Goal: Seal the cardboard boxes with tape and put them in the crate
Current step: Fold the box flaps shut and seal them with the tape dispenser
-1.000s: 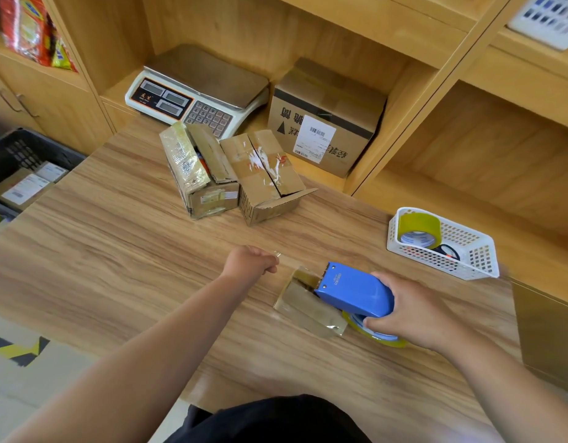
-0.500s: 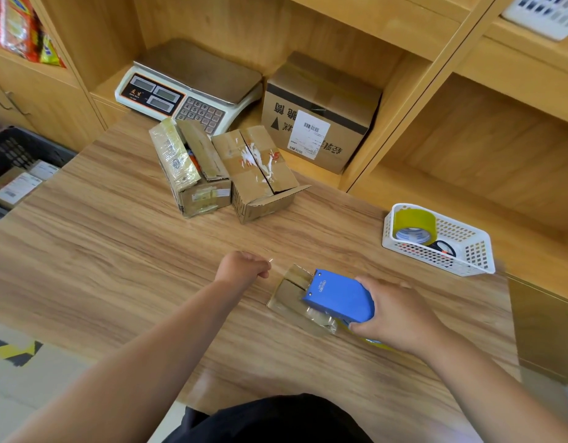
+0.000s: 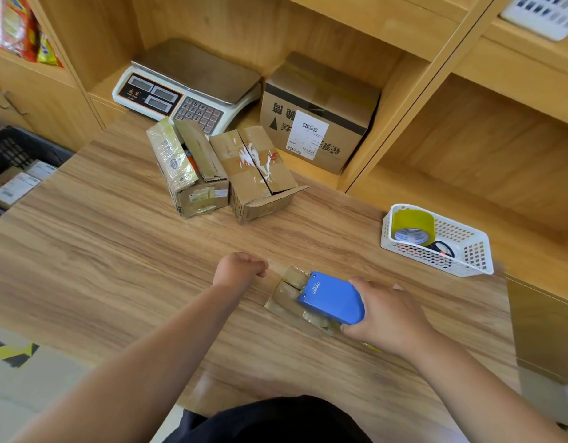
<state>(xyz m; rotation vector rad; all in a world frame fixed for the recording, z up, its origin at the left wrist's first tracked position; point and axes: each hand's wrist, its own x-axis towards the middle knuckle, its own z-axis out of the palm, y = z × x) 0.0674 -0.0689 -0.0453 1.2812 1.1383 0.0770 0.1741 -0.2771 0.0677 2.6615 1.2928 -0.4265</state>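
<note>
Right hand clamped around the rear of the blue tape dispenser, nose pointing far-left across a small flat cardboard box lying on the wooden table near the front edge. Left hand clenched in a fist just left of that box, seemingly pinching the free end of clear tape, though the strip itself too faint to confirm. Long axis of the small box running from near-right to far-left, in line with the dispenser body, so any pull likely to travel along that same diagonal, back toward the right forearm. Two more boxes waiting farther up the table, well apart from both hands: a tape-wrapped open box on the left, flaps standing up, and touching its right side a brown box with torn label, seam still split and one end flap hanging loose. Nearer to the left hand than the right, both of them, and reachable only by stretching forward. Black crate low at the far left beyond the table edge, already holding labelled parcels, again on the left hand's side. Spare yellow tape roll sitting in the white basket at the right, unused. Probably best to finish the diagonal run before shifting anything leftward.
</note>
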